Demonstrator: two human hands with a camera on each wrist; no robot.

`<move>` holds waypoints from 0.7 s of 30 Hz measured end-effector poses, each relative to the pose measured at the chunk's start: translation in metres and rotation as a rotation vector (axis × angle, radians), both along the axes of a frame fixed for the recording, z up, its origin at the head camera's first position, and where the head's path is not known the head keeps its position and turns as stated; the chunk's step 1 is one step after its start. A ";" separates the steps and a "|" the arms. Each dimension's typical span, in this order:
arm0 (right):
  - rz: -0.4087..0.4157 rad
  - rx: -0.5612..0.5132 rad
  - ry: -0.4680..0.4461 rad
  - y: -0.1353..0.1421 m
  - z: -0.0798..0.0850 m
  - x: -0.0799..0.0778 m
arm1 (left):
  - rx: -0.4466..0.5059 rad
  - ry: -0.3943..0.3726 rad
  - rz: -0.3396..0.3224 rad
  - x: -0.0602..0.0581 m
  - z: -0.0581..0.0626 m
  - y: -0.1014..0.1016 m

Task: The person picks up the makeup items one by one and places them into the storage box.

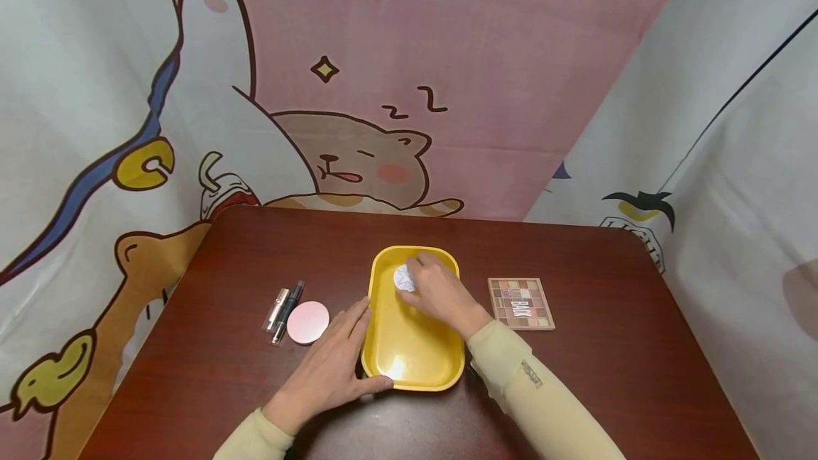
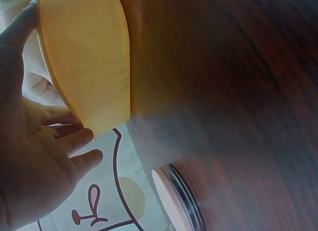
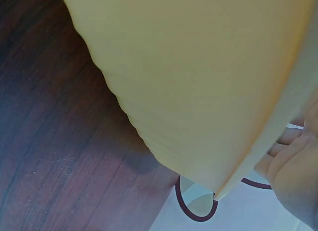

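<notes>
A yellow tray [image 1: 412, 346] with raised sides stands in the middle of the table. My left hand [image 1: 332, 368] lies along its left side, fingers fairly straight, with the thumb at the near rim. The left wrist view shows those fingertips [image 2: 82, 138] at the tray's edge. Inside the tray, toward its far end, my right hand [image 1: 441, 293] holds a small white roundish thing [image 1: 403, 278] with faint grey lines between thumb and fingers. Its exact kind is unclear, and the hand hides part of it. The right wrist view shows mostly the tray's outer wall [image 3: 198, 82].
Left of the tray lie a round pink compact [image 1: 308, 322], a dark pen-like tube [image 1: 287, 312] and a lighter tube [image 1: 276, 309]. To the right is a makeup palette [image 1: 521, 303] with many coloured squares. A printed curtain [image 1: 486, 91] hangs behind the brown table [image 1: 601, 375].
</notes>
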State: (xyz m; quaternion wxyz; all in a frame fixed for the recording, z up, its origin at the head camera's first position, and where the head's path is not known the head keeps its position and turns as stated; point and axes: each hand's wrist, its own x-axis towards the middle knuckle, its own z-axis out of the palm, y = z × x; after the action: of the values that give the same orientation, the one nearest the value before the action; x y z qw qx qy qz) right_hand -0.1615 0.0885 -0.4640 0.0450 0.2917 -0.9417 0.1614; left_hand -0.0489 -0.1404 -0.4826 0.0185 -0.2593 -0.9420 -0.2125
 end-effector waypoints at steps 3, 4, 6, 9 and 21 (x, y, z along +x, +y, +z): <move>0.000 0.014 -0.008 -0.001 0.000 -0.002 | -0.002 0.009 -0.001 0.000 0.000 0.000; 0.000 0.021 -0.010 -0.002 0.000 -0.002 | -0.003 0.010 -0.001 0.000 0.000 0.000; -0.003 0.034 -0.015 -0.002 -0.001 -0.003 | -0.003 0.014 -0.003 0.000 0.000 0.000; -0.014 0.049 -0.035 -0.003 -0.002 -0.005 | -0.002 0.013 -0.002 0.000 0.000 0.001; -0.028 0.093 -0.061 -0.007 -0.005 -0.011 | -0.023 -0.014 0.004 0.000 0.001 0.001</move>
State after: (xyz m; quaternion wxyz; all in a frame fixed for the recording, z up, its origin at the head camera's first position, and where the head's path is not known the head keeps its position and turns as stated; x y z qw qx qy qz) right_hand -0.1728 0.0811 -0.4687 0.0047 0.2752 -0.9531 0.1256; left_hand -0.0485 -0.1399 -0.4813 0.0095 -0.2560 -0.9450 -0.2033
